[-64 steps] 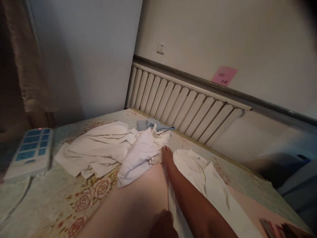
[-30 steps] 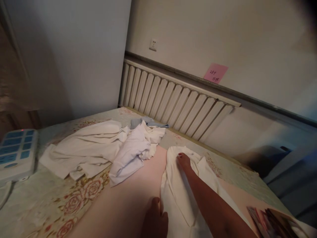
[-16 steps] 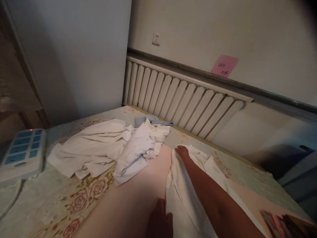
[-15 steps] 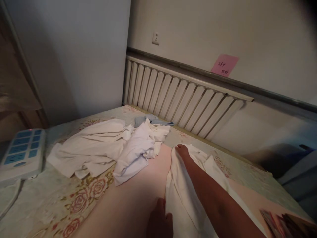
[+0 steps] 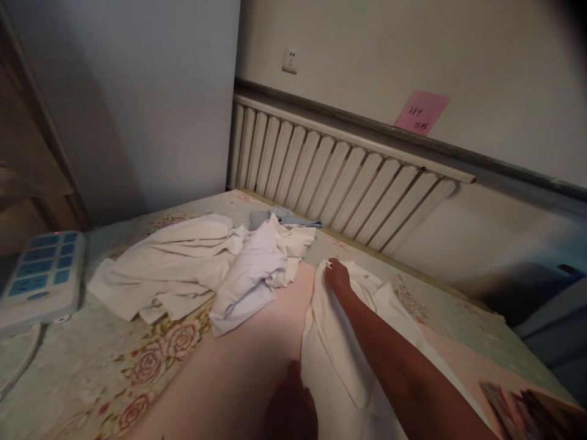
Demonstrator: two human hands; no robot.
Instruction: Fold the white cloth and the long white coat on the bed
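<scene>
The right hand (image 5: 338, 276) reaches across the bed (image 5: 82, 373) and pinches the far edge of a white garment (image 5: 330, 360) spread on the floral sheet. The left hand (image 5: 290, 408) rests at the garment's near left edge, fingers together, touching the cloth. A heap of white clothes (image 5: 206, 269) lies just left of it, a blue cloth (image 5: 270, 217) behind. A power strip (image 5: 41, 275) sits far left.

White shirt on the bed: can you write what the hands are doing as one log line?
right hand: gripping far edge of white shirt | left hand: at its near edge | white clothes pile: lying left, untouched
</scene>
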